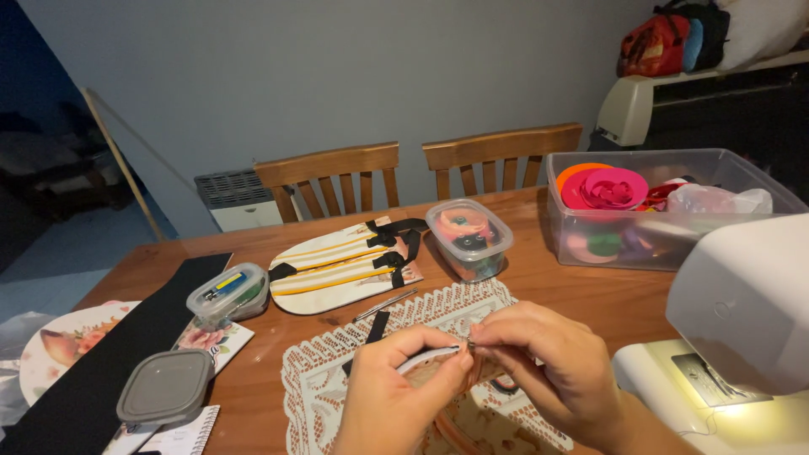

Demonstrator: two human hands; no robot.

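Note:
My left hand [396, 392] and my right hand [552, 366] meet low in the middle of the view, over a white lace doily [324, 375]. Both pinch a small curved piece of fabric with a pale edge [425, 360]. The right fingertips hold something thin at its end; what it is I cannot tell. A short black strap [377, 326] lies on the doily just beyond my left hand.
On the wooden table [278, 337] lie a striped oval fabric piece with black straps [337, 265], metal tweezers [385, 305], small plastic boxes [227, 293] [469, 238], a grey lid [165, 386] and a black strip [93, 371]. A large clear bin [657, 206] and a white sewing machine [742, 312] stand right. Two chairs [333, 177] stand behind.

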